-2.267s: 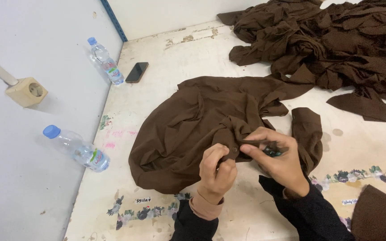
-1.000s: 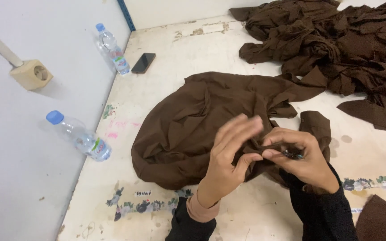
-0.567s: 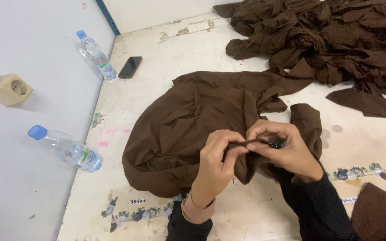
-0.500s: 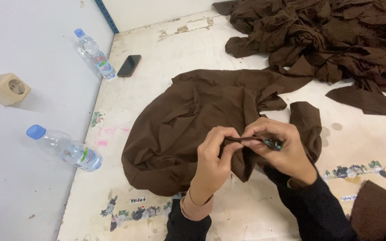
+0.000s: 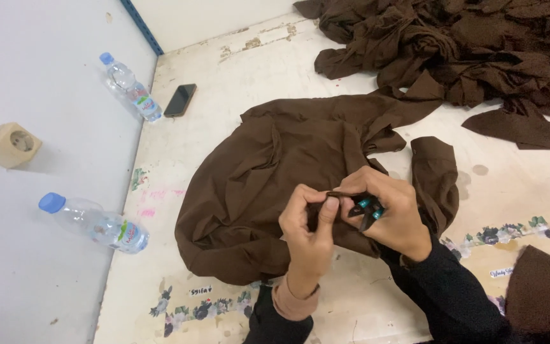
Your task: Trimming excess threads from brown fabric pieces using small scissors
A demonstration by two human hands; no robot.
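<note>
Brown garment (image 5: 288,165) on bench (image 5: 224,83), I see left hand (image 5: 310,232) fingers pinching its edge, right hand (image 5: 393,213) fingers clamped on small teal-handled snips (image 5: 365,209) beside.

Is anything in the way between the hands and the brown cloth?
No. The left hand and the right hand both pinch an edge of the brown cloth, and the right one also holds a small dark tool.

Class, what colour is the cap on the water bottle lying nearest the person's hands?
Blue; the bottle cap shows clearly in the head view.
</note>
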